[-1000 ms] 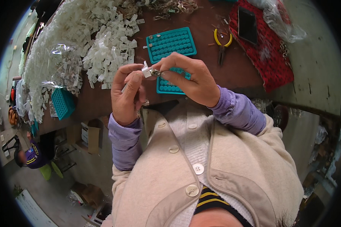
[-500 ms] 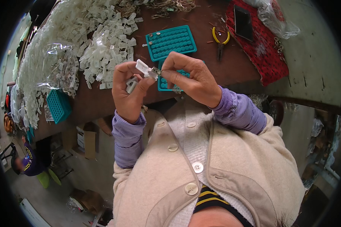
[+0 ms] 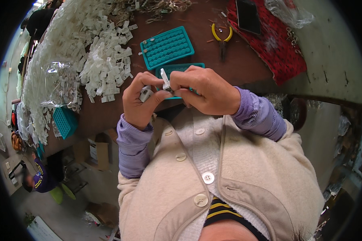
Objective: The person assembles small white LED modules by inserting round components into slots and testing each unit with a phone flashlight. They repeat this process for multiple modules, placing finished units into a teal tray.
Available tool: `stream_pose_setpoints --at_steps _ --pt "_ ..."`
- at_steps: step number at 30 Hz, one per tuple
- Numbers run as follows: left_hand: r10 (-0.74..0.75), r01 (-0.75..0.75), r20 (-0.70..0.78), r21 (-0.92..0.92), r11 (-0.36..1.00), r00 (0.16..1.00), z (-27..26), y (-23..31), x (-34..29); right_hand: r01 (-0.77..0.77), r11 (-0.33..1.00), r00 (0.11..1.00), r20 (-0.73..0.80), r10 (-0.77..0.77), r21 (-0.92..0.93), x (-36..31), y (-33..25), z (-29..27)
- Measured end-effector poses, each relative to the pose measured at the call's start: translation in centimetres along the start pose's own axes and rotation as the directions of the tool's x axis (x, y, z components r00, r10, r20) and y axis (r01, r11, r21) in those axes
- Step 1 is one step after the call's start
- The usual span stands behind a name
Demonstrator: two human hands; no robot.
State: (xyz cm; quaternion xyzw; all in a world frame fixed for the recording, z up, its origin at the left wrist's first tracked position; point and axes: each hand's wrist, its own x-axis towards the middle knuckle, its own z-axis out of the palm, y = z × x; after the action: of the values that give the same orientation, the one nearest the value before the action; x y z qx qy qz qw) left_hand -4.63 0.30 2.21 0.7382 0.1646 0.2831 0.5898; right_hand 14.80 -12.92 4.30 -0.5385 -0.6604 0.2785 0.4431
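Observation:
Between my two hands is a small white plastic case (image 3: 164, 77) with its lid standing up. My left hand (image 3: 140, 94) pinches it from the left, and a second white plastic piece (image 3: 146, 93) sits in the curl of the same hand. My right hand (image 3: 205, 91) is closed, thumb and forefinger meeting at the case's right side; what those fingertips hold is hidden. Behind my hands lie two teal trays with rows of round pockets; the far tray (image 3: 169, 47) bears a few small metal parts at its left corner, and my hands partly cover the near tray (image 3: 185, 67).
A big heap of white plastic cases (image 3: 106, 60) spreads over the table's left. Yellow-handled pliers (image 3: 222, 40), a black phone (image 3: 248, 17) and a red cloth (image 3: 269, 44) lie to the right. A teal basket (image 3: 65, 121) stands at the left edge. Another person (image 3: 44, 176) sits farther left.
The case has turned so its lid points up, and my right fingers have come closer against it. The whole view has shifted slightly, with the table things appearing farther left.

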Motion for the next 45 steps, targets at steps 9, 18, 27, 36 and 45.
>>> stream_pose_setpoints --at_steps 9,18,27,36,45 --pt "-0.026 0.039 -0.041 0.372 0.927 0.999 3.6 2.1 0.4 0.153 0.891 0.977 -0.072 -0.202 -0.427 -1.5 1.0 -2.1" --pt "-0.54 0.403 -0.113 -0.544 0.736 0.834 4.6 0.7 0.2 0.039 0.915 0.897 -0.389 -0.208 -0.401 -1.4 2.8 0.9" --pt "-0.475 0.369 -0.167 -0.433 0.823 0.864 3.6 0.0 -1.0 0.174 0.806 0.917 -0.205 -0.341 -0.566 1.3 2.2 1.5" --pt "-0.491 0.171 -0.291 -0.695 0.698 0.821 -3.0 -3.4 -0.2 0.021 0.898 0.949 -0.272 -0.156 -0.44 11.3 8.1 0.2" --pt "-0.498 0.164 -0.243 -0.75 0.641 0.833 -4.4 -5.0 0.5 0.164 0.696 0.948 -0.082 -0.306 -0.699 13.1 10.6 2.0"
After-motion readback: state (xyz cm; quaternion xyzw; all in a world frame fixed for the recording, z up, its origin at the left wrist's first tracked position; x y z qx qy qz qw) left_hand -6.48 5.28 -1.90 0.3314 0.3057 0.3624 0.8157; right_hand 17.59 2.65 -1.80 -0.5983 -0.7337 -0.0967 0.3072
